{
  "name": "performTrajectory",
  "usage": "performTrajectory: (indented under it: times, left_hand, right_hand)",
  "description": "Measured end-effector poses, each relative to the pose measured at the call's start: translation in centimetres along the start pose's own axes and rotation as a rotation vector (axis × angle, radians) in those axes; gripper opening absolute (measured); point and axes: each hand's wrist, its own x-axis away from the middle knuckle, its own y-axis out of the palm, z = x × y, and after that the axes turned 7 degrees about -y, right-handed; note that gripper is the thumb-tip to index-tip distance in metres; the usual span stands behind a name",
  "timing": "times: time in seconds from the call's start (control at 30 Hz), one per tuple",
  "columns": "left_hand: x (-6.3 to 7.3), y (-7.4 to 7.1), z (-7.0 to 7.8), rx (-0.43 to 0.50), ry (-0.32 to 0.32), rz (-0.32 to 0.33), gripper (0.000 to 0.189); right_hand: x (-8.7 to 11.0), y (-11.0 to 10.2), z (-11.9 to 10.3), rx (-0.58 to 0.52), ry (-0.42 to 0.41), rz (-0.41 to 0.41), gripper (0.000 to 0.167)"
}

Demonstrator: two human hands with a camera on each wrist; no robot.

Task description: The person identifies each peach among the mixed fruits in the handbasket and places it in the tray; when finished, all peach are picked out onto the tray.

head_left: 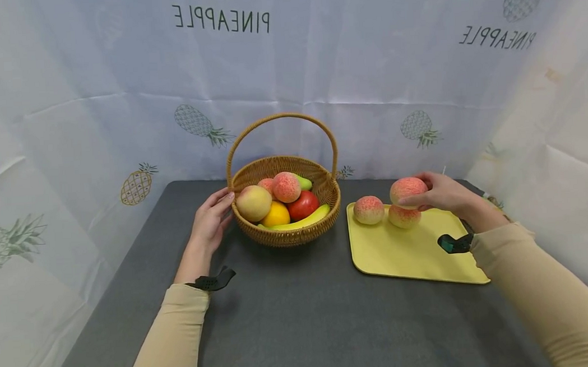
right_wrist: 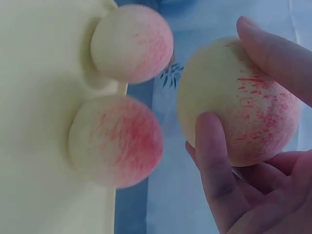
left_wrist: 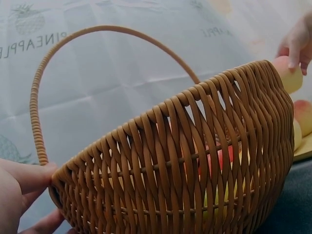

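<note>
The right wrist view is showing the pale side of a peach (right_wrist: pixel 209 87), which the head view is mostly hiding. The right hand (head_left: pixel 441 192) is holding it, thumb and fingers spread about as wide as the fruit; some fingers are disappearing behind it. Below those fingers, two more peaches (right_wrist: pixel 114 141) are lying on a yellow tray (head_left: pixel 414 252). The left hand's (head_left: pixel 209 219) fingers, loosely extended, are touching the wicker basket (head_left: pixel 287 239); its weave is obscuring the fruit (head_left: pixel 286 188) in the left wrist view.

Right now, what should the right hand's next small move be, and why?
Probably ease the held peach toward the basket: the right hand holds it clear of the two peaches on the tray, and the left hand touches the basket.
</note>
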Motion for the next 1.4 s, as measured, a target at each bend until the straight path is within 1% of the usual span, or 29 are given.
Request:
performTrajectory:
  times: [0.23, 0.4, 0.47, 0.57, 0.7, 0.77, 0.9, 1.03, 1.2, 1.3, 1.4]
  left_hand:
    - [0.1, -0.3, 0.0, 0.003, -0.003, 0.005, 0.061]
    - [0.2, -0.6, -0.1, 0.011, -0.002, 0.001, 0.06]
    - [0.3, -0.6, -0.1, 0.012, 0.0, -0.001, 0.06]
    - [0.3, -0.7, -0.1, 0.009, 0.001, -0.002, 0.061]
    - [0.3, -0.7, 0.0, 0.013, -0.002, 0.006, 0.062]
    - [0.3, -0.7, 0.0, 0.014, -0.005, 0.011, 0.062]
    - [0.3, -0.7, 0.0, 0.017, -0.007, 0.014, 0.062]
    - [0.3, -0.7, -0.1, 0.018, -0.007, 0.011, 0.062]
    - [0.2, -0.6, -0.3, 0.02, -0.016, 0.013, 0.062]
    - [0.2, -0.5, -0.3, 0.014, -0.015, 0.005, 0.063]
    - [0.0, -0.3, -0.3, 0.001, 0.001, -0.007, 0.063]
  right_hand:
    - [0.4, -1.2, 1.9, 0.021, 0.002, 0.007, 0.087]
    - [0.7, -2.1, 3.5, 0.018, 0.017, 0.014, 0.093]
    - [0.9, -2.5, 4.0, 0.022, 0.024, 0.012, 0.097]
    - [1.1, -3.0, 4.6, 0.03, 0.029, 0.014, 0.098]
    - [1.3, -3.5, 5.5, 0.036, 0.043, 0.027, 0.093]
    - [1.4, -3.6, 6.0, 0.028, 0.054, 0.032, 0.09]
    - [1.3, -3.4, 7.3, 0.008, 0.07, 0.025, 0.09]
    - [1.2, -3.0, 8.3, 0.03, 0.102, 0.012, 0.092]
    - [1.4, -2.5, 9.0, 0.045, 0.15, -0.009, 0.096]
    - [1.4, -2.4, 9.7, 0.065, 0.165, 0.001, 0.097]
    - [1.5, -2.3, 10.5, 0.082, 0.174, 0.031, 0.098]
